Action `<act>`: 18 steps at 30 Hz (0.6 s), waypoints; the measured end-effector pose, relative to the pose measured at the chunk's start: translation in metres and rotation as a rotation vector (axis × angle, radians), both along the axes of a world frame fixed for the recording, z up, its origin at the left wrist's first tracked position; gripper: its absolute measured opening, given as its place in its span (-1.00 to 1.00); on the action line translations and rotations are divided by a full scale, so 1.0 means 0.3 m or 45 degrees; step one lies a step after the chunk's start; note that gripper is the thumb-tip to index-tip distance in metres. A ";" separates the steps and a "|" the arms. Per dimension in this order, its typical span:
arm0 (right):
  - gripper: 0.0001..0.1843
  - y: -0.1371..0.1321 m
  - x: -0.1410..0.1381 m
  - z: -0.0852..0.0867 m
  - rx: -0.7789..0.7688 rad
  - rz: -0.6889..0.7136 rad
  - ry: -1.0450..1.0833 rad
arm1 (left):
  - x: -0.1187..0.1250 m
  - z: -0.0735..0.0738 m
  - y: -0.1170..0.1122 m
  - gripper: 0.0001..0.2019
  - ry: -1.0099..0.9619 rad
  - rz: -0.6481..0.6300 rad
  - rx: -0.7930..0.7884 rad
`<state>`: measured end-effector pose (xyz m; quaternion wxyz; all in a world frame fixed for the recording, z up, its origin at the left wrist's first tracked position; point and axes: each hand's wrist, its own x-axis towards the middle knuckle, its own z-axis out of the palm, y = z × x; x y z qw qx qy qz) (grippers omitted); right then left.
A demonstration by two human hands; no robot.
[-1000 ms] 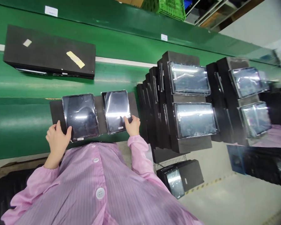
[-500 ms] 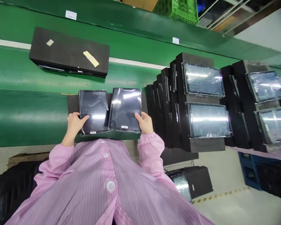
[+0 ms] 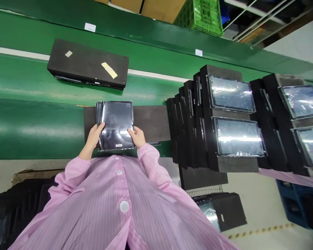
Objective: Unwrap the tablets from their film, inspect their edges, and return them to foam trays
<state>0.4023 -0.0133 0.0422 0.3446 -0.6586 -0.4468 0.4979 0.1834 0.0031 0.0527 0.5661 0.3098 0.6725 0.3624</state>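
Two dark glossy tablet-like display panels lie one over the other just in front of me. The top display panel point(image 3: 117, 119) overlaps the other, whose left edge point(image 3: 98, 113) sticks out. My left hand point(image 3: 93, 136) is closed on the left edges of the pair, thumb on top. On the right side, my right hand point(image 3: 138, 136) pinches the edge of the top panel, thumb on its face. Beneath them is a black foam sheet point(image 3: 152, 121), bare on its right half. A thin edge of another panel point(image 3: 154, 143) shows under that sheet.
A black foam stack point(image 3: 88, 62) with panels between its layers lies farther back on the green bench point(image 3: 28, 128). To the right lean rows of foam sheets bearing panels point(image 3: 238, 137). A green crate point(image 3: 207, 17) stands behind; a blue crate point(image 3: 293, 205) is at lower right.
The right panel has moved left from beside the other onto it, carried by my right hand. The foam's right half is now uncovered. The whole view has shifted slightly.
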 end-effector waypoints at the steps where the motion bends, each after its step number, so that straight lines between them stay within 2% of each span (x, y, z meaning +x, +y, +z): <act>1: -0.40 0.017 -0.007 0.000 0.005 0.025 -0.072 | 0.009 0.003 0.001 -0.50 0.067 -0.013 0.014; 5: -0.38 0.082 -0.008 0.047 0.033 0.093 -0.370 | 0.052 0.016 0.000 -0.53 0.299 0.054 0.091; 10: -0.42 0.134 0.036 0.205 0.100 0.119 -0.777 | 0.052 0.036 0.023 -0.49 0.224 0.084 0.460; 12: -0.50 0.143 0.053 0.258 0.263 0.132 -0.691 | 0.044 0.032 0.048 -0.41 0.103 0.079 0.618; 15: -0.54 0.132 0.058 0.292 0.552 0.221 -0.256 | 0.041 0.018 0.086 -0.37 -0.087 0.051 0.800; 18: -0.51 0.096 0.045 0.295 0.606 0.242 0.006 | 0.049 0.025 0.094 -0.36 -0.089 0.035 0.877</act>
